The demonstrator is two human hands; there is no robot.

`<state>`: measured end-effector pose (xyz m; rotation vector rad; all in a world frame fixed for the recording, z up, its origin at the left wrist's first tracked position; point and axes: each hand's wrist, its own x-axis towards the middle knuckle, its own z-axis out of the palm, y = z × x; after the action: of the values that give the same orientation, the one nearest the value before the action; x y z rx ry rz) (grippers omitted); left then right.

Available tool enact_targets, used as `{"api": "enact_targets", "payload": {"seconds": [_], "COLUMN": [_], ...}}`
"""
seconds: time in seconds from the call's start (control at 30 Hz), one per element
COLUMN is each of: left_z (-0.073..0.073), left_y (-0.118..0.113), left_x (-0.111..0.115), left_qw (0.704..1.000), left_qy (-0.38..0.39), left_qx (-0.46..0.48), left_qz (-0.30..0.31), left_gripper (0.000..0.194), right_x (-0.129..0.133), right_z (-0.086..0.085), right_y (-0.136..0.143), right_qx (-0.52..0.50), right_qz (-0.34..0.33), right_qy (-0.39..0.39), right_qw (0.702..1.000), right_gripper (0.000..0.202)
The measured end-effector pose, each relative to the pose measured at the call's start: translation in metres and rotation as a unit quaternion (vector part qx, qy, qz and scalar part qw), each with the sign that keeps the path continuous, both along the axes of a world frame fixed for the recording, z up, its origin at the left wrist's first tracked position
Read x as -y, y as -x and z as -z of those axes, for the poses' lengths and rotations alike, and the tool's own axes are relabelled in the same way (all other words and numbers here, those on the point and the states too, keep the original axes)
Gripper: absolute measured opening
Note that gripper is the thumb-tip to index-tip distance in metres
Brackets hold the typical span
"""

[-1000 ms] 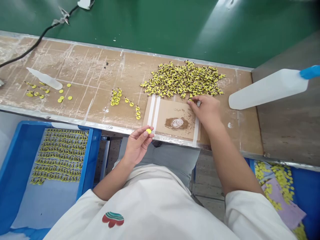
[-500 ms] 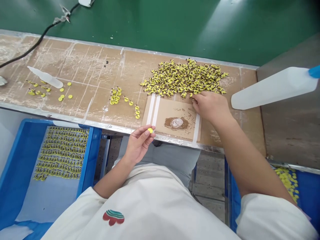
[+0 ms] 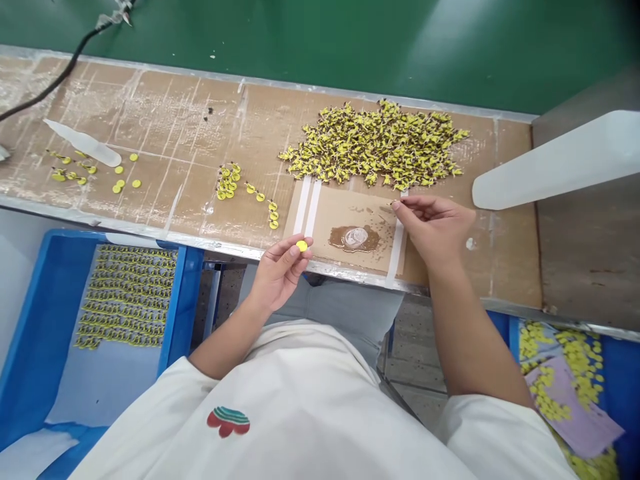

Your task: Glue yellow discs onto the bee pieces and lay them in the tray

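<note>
Between the thumb and fingers of my left hand (image 3: 280,270) is a small round yellow disc (image 3: 301,246), held in front of the table edge. My right hand (image 3: 435,227) is closed in a pinch above the right side of a cardboard sheet (image 3: 330,207). A tiny dark bit shows at its fingertips, too small to name. Below and left of that hand, a clear wet blob (image 3: 356,237) sits in a brown puddle on the sheet. Just behind lies a large pile of small yellow and dark pieces (image 3: 375,143).
Yellow discs with dark pieces attached (image 3: 229,181) stand left of the sheet. Farther left lies a white pointed-nozzle bottle (image 3: 85,143). A large white bottle (image 3: 555,163) is at right. Blue bins (image 3: 183,300) at both sides hold rows of pieces and loose yellow discs (image 3: 550,400).
My right hand has drawn back from the pile's front edge toward the cardboard sheet, pinching something tiny. My left hand still holds the yellow disc. The view has shifted slightly.
</note>
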<state>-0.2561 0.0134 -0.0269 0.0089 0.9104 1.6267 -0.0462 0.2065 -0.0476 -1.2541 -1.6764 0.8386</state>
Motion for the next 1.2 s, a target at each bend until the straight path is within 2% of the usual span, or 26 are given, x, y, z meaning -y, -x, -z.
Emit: {"api": "enact_targets", "payload": {"seconds": [0.17, 0.23, 0.37, 0.47, 0.57, 0.73, 0.93, 1.2], "left_z": [0.005, 0.007, 0.011, 0.015, 0.018, 0.017, 0.012, 0.014], "left_y": [0.002, 0.001, -0.002, -0.005, -0.008, -0.010, -0.012, -0.012], "left_x": [-0.010, -0.014, -0.019, -0.020, -0.020, -0.022, -0.026, -0.025], "left_qw": [0.999, 0.999, 0.998, 0.997, 0.996, 0.995, 0.995, 0.996], "left_qy": [-0.004, -0.009, -0.028, -0.029, -0.032, -0.051, -0.072, -0.051], "left_qx": [-0.025, -0.028, -0.043, -0.067, -0.075, -0.084, -0.073, -0.069], "left_qz": [0.019, 0.020, 0.020, 0.024, 0.021, 0.014, 0.001, 0.001], "left_gripper": [0.032, 0.032, 0.034, 0.034, 0.036, 0.031, 0.025, 0.028], "right_x": [0.010, 0.016, 0.038, 0.058, 0.071, 0.076, 0.079, 0.080], "right_z": [0.011, 0.010, 0.001, -0.003, 0.001, 0.010, 0.011, 0.013], "right_y": [-0.003, 0.000, 0.013, 0.021, 0.026, 0.028, 0.025, 0.026], "right_qx": [0.115, 0.100, 0.007, 0.000, -0.003, -0.007, -0.013, 0.015], "right_qz": [0.009, 0.015, 0.027, 0.026, 0.022, 0.014, 0.021, 0.040], "right_qy": [-0.085, -0.099, -0.111, -0.127, -0.141, -0.154, -0.148, -0.131], "right_qw": [0.990, 0.990, 0.993, 0.992, 0.990, 0.988, 0.989, 0.990], "right_gripper": [0.027, 0.028, 0.030, 0.028, 0.024, 0.022, 0.022, 0.026]}}
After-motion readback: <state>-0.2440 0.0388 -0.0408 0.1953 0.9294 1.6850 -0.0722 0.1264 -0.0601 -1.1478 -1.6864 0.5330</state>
